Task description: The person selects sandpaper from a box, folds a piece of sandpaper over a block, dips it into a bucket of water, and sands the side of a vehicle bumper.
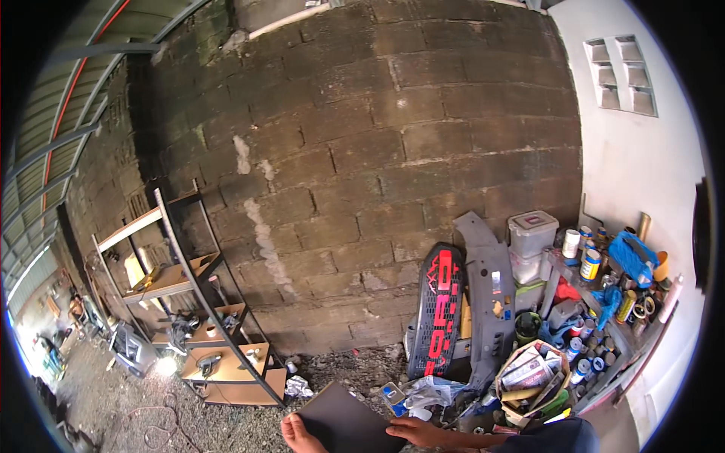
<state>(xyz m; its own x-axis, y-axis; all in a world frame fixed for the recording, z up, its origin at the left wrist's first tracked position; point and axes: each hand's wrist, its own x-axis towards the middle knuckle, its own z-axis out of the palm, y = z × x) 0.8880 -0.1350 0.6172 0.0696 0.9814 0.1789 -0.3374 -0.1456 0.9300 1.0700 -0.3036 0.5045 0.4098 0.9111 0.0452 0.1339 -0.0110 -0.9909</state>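
A dark grey flat sheet (349, 420) is held low in front of me, one corner pointing up and away. My left hand (300, 434) grips its left edge with curled fingers. At the sheet's right edge my right hand (417, 431) is closed, fingers over the border. The lower part of the sheet runs out of the picture, and I cannot tell its material.
A metal shelf rack (204, 302) with tools stands left against the block wall (347, 166). To the right lean a black grille with red lettering (438, 309) and a grey bumper-like panel (487, 302). Beyond are a full carton (532, 381), a clear bin (532, 234) and several cans (589, 264).
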